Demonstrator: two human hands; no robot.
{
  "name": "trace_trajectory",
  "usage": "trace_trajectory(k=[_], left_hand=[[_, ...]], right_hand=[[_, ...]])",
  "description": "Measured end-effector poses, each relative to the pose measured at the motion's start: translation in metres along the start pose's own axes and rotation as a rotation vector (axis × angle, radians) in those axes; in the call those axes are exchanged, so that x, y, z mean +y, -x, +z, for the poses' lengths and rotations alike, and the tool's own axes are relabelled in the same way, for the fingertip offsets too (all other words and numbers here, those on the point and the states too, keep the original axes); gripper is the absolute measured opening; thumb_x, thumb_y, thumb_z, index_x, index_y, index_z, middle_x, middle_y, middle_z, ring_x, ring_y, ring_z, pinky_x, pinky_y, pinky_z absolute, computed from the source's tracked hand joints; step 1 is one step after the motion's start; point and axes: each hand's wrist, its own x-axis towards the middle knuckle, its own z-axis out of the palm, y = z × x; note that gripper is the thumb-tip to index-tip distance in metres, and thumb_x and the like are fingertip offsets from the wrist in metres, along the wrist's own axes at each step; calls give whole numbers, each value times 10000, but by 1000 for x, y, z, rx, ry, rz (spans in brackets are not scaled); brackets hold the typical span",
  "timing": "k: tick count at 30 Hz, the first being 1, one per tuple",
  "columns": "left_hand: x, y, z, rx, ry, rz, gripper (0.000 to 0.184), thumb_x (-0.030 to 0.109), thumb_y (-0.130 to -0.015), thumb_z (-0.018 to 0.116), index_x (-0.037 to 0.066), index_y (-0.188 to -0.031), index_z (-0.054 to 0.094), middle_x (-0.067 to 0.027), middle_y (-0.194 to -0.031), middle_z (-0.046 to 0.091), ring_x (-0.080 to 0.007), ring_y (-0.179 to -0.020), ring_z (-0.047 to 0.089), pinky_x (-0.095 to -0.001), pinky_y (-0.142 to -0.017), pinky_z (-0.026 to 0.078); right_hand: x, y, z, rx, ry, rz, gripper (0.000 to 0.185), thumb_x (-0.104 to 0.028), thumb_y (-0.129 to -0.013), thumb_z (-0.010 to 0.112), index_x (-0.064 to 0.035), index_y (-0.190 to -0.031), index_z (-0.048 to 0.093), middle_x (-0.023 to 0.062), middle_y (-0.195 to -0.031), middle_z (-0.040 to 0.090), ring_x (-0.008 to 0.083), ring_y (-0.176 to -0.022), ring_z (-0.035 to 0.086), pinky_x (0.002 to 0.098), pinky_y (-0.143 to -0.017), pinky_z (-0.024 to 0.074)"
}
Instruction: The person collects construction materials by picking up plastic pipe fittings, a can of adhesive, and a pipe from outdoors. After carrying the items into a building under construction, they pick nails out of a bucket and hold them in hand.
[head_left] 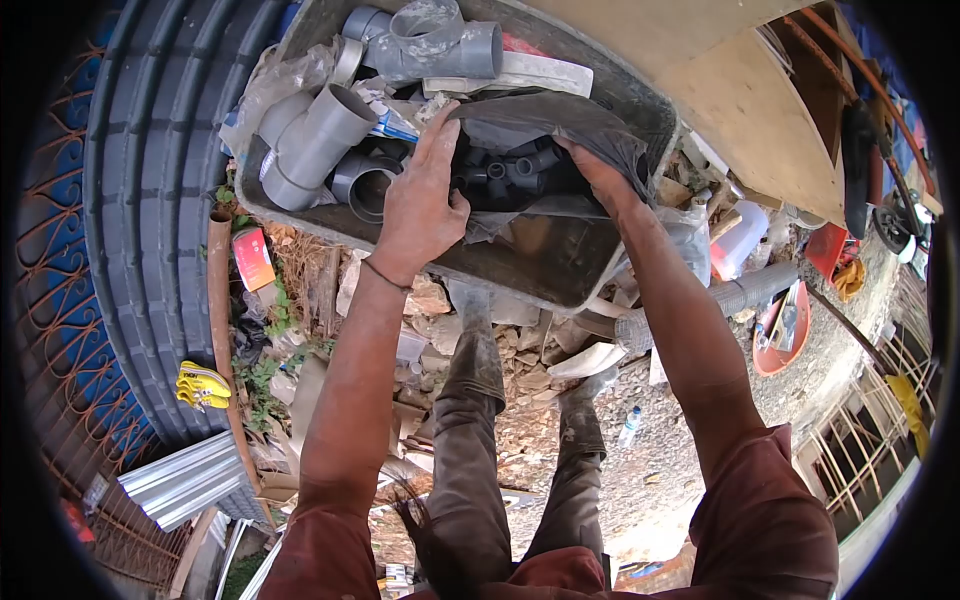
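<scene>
The mouth of a black plastic bag is spread between two hands. By the left hand, the bag's left edge is met with long, nearly straight fingers; whether it is pinched cannot be told. The right hand is set at the other edge, partly hidden by plastic, so how tight that grip is cannot be told. The sides seem to be kept apart so the small dark pipe pieces inside can be seen and reached. The bag is rested in a big grey tub, by which loose things are likely kept together. Fat grey pipe pieces are heaped on the left, with a crumpled clear bag beside them, so room there looks tight. A brown board is leaned near the right side, and might block the way. Below, broken stones are strewn around the feet, so steps could be tricky.
</scene>
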Motion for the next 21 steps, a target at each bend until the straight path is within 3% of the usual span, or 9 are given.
trace_trajectory(k=[2,6,8,10,12,16,17,20,21], left_hand=[[4,-2,5,11,2,-10,849,-38,-727,645,8,-1524,359,-104,-1651,341,-432,-1203,619,-488,-929,564],[-5,-1,6,65,-38,-23,844,-41,-732,644,9,-1524,358,-93,-1657,333,-423,-1193,628,-480,-917,569],[-5,-2,0,43,-33,-26,843,-43,-734,642,11,-1526,356,-95,-1660,330,-424,-1193,628,-480,-914,570],[-4,-1,-1,15,-27,-28,843,-44,-735,639,12,-1527,355,-97,-1662,327,-424,-1192,628,-480,-911,571],[-1,2,0,-43,73,-1,923,-101,-693,647,27,-1551,333,-223,-1618,367,-478,-1372,492,-463,-1023,516],[10,11,7,-17,101,20,915,-122,-692,616,39,-1550,342,-199,-1622,376,-464,-1391,482,-461,-1053,503],[8,13,8,-20,101,22,915,-122,-692,616,39,-1550,342,-199,-1622,376,-464,-1391,482,-461,-1053,503],[2,18,8,19,116,7,917,-129,-691,608,46,-1551,344,-196,-1623,377,-464,-1383,489,-463,-1060,498],[2,19,7,11,112,-1,915,-131,-689,606,46,-1549,348,-188,-1626,376,-462,-1378,495,-461,-1047,507]], right_hand=[[-2,4,-8,74,-721,465,304,-263,-940,734,-106,-1200,721,97,-1153,730,226,-1048,685,367,-932,546],[-26,-11,-6,194,-807,652,223,-251,-943,717,-155,-1143,737,68,-1139,719,170,-1026,677,334,-901,555],[-35,-26,0,-161,-569,714,194,-236,-949,685,-136,-1107,736,58,-1112,714,148,-994,673,328,-856,567],[-41,-47,23,-423,-60,577,189,-206,-948,636,-112,-1084,727,66,-1085,710,215,-968,686,386,-818,576],[-22,-57,69,-309,485,52,323,-303,-929,593,-122,-1169,711,62,-1231,725,213,-1144,686,404,-955,564],[5,-53,113,-369,845,-231,471,-367,-988,554,-136,-1396,594,35,-1360,683,218,-1276,633,350,-1080,492],[6,-54,123,-368,843,-227,471,-367,-988,554,-136,-1396,594,35,-1360,683,218,-1276,633,350,-1080,492],[7,-61,138,-329,307,274,430,-344,-1004,516,-189,-1392,616,9,-1378,677,223,-1276,634,341,-1092,478],[8,-64,137,-394,517,236,403,-334,-1007,515,-197,-1366,634,17,-1378,676,221,-1274,635,344,-1076,490]])
